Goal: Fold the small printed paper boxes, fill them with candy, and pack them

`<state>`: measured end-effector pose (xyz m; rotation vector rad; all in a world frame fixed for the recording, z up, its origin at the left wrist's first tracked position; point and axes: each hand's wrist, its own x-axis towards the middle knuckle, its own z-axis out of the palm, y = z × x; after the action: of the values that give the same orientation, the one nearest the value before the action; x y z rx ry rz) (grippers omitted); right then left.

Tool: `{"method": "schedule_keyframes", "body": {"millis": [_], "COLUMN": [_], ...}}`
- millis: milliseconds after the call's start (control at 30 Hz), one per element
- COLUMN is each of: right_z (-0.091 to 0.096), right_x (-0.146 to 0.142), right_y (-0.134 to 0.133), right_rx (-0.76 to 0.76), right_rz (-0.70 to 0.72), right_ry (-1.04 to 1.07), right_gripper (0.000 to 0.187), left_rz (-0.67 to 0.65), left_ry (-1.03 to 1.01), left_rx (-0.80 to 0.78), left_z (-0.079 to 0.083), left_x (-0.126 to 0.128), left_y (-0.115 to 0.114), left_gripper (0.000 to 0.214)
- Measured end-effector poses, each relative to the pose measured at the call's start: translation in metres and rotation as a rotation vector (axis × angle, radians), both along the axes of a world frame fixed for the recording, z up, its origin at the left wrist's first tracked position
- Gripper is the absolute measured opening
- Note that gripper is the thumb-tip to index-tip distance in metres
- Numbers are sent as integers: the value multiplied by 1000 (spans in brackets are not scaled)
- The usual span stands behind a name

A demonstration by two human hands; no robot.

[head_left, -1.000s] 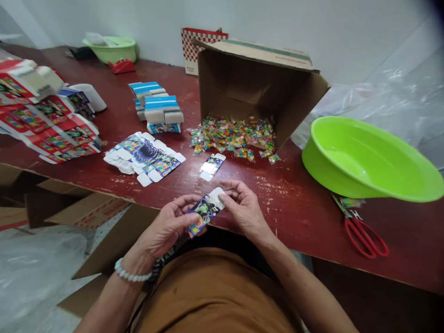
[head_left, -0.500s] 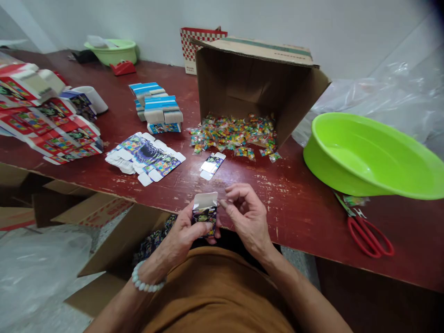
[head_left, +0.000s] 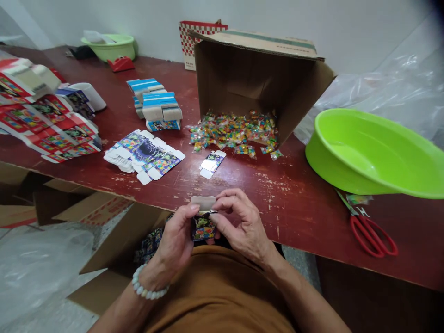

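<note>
Near the table's front edge, a small dark printed carton [head_left: 204, 226] stands upright with its pale top flap raised. My left hand [head_left: 177, 233] is closed round the carton's left side, its thumb lying at the top edge. At the top right corner, the bent fingers and thumb of my right hand [head_left: 240, 223] pinch the carton's edge by the flap. Just beyond lies a flattened small carton [head_left: 212, 163] on the table. A fanned stack of flat purple cartons [head_left: 145, 155] rests to its left. Wrapped candies [head_left: 232, 132] spill from a tipped cardboard box [head_left: 260, 78].
To the right are a bright green basin [head_left: 347, 171] and red-handled scissors [head_left: 373, 233]. Bundled blue cartons [head_left: 159, 108] and red cartons [head_left: 52, 122] stand at left. A red tape dispenser [head_left: 120, 64] sits farther back. Below the table edge is an open cardboard box [head_left: 111, 249].
My right hand has moved left onto the carton's top corner. My left thumb has slid from the carton's front up to its top edge.
</note>
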<state>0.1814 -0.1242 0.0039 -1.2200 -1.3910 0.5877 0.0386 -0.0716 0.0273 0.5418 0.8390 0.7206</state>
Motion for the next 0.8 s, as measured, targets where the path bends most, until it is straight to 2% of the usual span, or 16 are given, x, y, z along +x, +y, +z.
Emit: {"method": "schedule_keyframes", "body": {"millis": [167, 267, 467, 567, 633, 767, 800], "right_z": [9, 12, 8, 3, -2, -5, -5], "right_x": [12, 18, 18, 13, 10, 10, 11], "right_y": [5, 8, 10, 10, 9, 11, 12], "right_rx": [-11, -66, -163, -189, -215, -254, -264], "right_rz": [100, 199, 241, 193, 157, 167, 186], "right_ry": [-220, -244, 42, 194, 306, 499, 504], "right_gripper": [13, 15, 6, 4, 12, 50, 54], "left_rz": [-6, -20, -72, -69, -60, -82, -84], "left_ry": [28, 40, 50, 54, 52, 39, 45], "left_rx": [86, 126, 129, 75, 38, 22, 24], "left_z": [-1, -5, -9, -8, -7, -7, -8], "left_x": [0, 1, 3, 4, 5, 5, 5], "left_y": [1, 1, 2, 4, 5, 5, 5], "left_gripper": [21, 23, 21, 24, 24, 25, 26]}}
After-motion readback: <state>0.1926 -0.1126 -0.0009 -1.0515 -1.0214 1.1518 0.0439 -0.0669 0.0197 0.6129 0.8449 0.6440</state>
